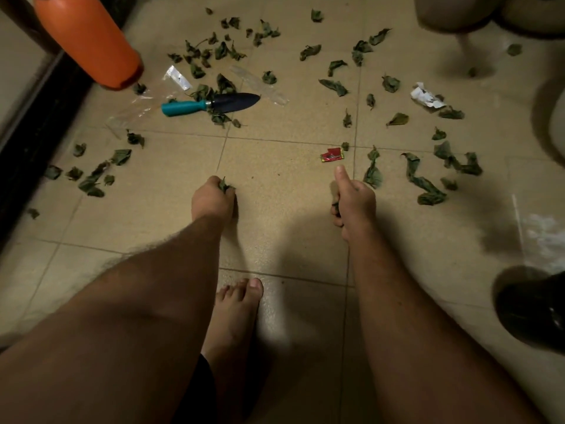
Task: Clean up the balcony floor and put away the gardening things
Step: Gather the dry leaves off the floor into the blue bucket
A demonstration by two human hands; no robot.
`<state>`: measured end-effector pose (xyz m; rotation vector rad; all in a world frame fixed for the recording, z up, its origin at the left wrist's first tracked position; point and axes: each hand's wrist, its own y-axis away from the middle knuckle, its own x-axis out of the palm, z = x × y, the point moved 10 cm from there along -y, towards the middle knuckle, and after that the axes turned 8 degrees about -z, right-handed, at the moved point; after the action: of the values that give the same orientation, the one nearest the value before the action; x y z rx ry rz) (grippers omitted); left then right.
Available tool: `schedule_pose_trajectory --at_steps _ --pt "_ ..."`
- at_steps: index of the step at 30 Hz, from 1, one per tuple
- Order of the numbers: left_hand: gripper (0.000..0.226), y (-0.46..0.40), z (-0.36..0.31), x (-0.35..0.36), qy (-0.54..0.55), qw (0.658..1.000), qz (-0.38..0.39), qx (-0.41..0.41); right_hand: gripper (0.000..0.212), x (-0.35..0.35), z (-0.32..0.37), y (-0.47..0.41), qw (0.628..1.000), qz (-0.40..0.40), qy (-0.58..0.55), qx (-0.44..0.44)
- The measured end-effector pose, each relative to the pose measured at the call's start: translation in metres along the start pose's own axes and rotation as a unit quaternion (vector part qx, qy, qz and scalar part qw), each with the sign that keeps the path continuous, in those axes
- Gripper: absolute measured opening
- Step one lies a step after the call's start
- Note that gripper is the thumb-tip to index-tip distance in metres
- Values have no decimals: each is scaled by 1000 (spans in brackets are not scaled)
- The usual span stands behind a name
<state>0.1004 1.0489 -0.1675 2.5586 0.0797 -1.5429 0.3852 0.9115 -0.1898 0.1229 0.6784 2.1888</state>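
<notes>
My bare foot [237, 304] stands nearest on the tiled floor [275, 166]. My left hand [212, 198] curls its fingers round a clump of leaves [224, 185]; my right hand [354, 201] fists round more, thumb up. Just beyond it lies a red wrapper [332, 154], print unreadable. Farther left lies the trowel [211, 104], among scattered leaves.

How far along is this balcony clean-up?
Early on. Done: only the tiled floor just ahead of the hands looks cleared. In hand: the left hand and right hand each grip wilted dark green leaves. Left: scattered leaves, the teal-handled black trowel, a red wrapper, crumpled white paper and clear plastic.
</notes>
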Motion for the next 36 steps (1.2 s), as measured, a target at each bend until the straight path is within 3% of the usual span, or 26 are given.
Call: schedule_pose_trajectory --at_steps 3,5,6,8,10,13,18,21,23,27,31,34,36 --pt "32 12 -17 2 97 995 -8 -11 17 -35 5 -12 998 -53 -15 7" --pt "14 17 -28 15 239 968 26 -64 15 -58 9 -19 997 -69 -35 5" --pt "6 21 -35 27 340 931 67 -113 16 -69 12 -22 996 -77 -45 4" --pt "11 34 -59 60 486 834 182 -188 15 -92 13 -33 993 -95 -64 -2" --pt "10 46 -87 80 522 783 264 -210 12 -118 19 -45 988 -142 -41 -40" --pt "7 68 -122 102 537 745 328 -220 29 -156 34 -55 957 -237 117 -119" --pt "13 100 -142 128 535 725 357 -247 48 -152 31 -67 905 -181 349 -165" --pt "11 110 -142 138 511 740 353 -258 32 -156 28 -64 874 -190 417 -161" --pt "11 114 -148 140 486 762 360 -232 26 -160 29 -60 873 -205 414 -154" --pt "15 110 -162 142 420 828 343 -146 42 -168 22 -56 905 -213 340 -141" --pt "15 117 -183 143 370 870 316 -77 51 -187 8 -49 953 -223 178 -97" --pt "9 126 -212 147 347 885 309 -11 31 -204 -13 -46 973 -223 -51 -9" --pt "13 133 -234 152 298 905 297 67 18 -205 -27 -46 958 -183 -216 46"
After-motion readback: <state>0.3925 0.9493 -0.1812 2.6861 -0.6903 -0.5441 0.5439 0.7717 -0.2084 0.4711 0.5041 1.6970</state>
